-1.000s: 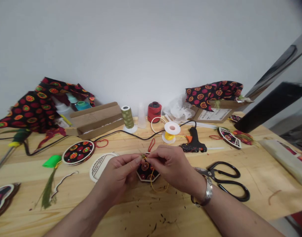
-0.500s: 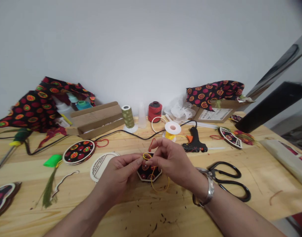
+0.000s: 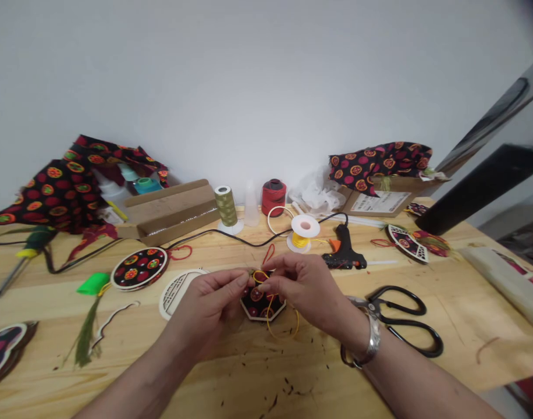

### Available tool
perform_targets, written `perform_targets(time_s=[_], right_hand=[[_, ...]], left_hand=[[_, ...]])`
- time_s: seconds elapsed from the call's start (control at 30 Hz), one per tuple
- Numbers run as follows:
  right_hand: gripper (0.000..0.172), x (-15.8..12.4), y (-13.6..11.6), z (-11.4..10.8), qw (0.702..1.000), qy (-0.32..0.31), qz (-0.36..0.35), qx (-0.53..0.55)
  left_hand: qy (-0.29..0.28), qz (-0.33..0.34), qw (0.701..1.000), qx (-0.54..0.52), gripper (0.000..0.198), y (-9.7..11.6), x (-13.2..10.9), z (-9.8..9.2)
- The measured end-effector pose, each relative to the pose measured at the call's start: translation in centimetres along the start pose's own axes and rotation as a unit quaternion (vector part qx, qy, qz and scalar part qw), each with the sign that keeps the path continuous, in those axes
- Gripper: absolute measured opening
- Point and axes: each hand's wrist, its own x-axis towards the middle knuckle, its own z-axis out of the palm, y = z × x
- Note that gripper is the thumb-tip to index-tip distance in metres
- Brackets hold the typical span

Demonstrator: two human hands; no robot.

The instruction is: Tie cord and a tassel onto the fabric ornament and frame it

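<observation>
A yellow cord (image 3: 298,329) makes a small loop between my fingertips, and its slack curls down to the table. My left hand (image 3: 218,299) pinches one side of that loop, thumb against forefinger. With its thumb and fingers bent together, my right hand (image 3: 299,288) grips the cord on the other side. Just beneath lies an octagonal ornament (image 3: 264,308) of dark patterned fabric in a pale frame, partly covered by my hands. A red cord loop (image 3: 269,252) sticks up behind it. Left of it, a pale openwork disc (image 3: 174,295) is half hidden by my left hand.
Black-handled scissors (image 3: 406,320) lie right of my right wrist. Farther back stand a yellow cord spool (image 3: 305,227), a black glue gun (image 3: 345,250), a red thread spool (image 3: 274,198) and a green thread cone (image 3: 226,206). A round fabric ornament (image 3: 139,269) and green tassel (image 3: 87,334) lie left.
My right hand has come down slightly, its raised fingers lowering toward the yellow loop. More of the red cord loop shows behind. The octagonal ornament stays put.
</observation>
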Motion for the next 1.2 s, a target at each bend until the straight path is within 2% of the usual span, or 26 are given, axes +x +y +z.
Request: perform_targets(time_s=[0.13, 0.23, 0.53, 0.7, 0.83, 1.2], right_hand=[[0.007, -0.02, -0.30, -0.23, 0.997, 0.015, -0.026, -0.065], [0.009, -0.01, -0.39, -0.33, 0.993, 0.026, -0.045, -0.105], [0.013, -0.18, -0.16, 0.22, 0.989, 0.061, -0.097, -0.090], [0.008, -0.53, -0.23, 0.53, 0.963, 0.094, -0.197, -0.161], [0.009, -0.73, 0.03, 0.49, 0.936, 0.071, -0.255, -0.233], [0.012, -0.54, 0.42, 0.38, 0.925, 0.060, -0.269, -0.263]], left_hand=[[0.007, -0.003, 1.000, -0.016, 0.020, 0.08, 0.00, -0.06], [0.001, -0.010, 0.999, -0.031, 0.021, 0.17, 0.18, -0.02], [-0.006, -0.024, 0.998, -0.056, 0.018, 0.19, 0.20, -0.01], [-0.008, -0.032, 0.998, -0.053, 0.019, 0.19, 0.23, 0.08], [-0.023, -0.040, 0.997, -0.061, 0.019, 0.03, 0.17, -0.04], [0.001, -0.026, 0.999, -0.026, 0.019, 0.02, 0.05, 0.19]])
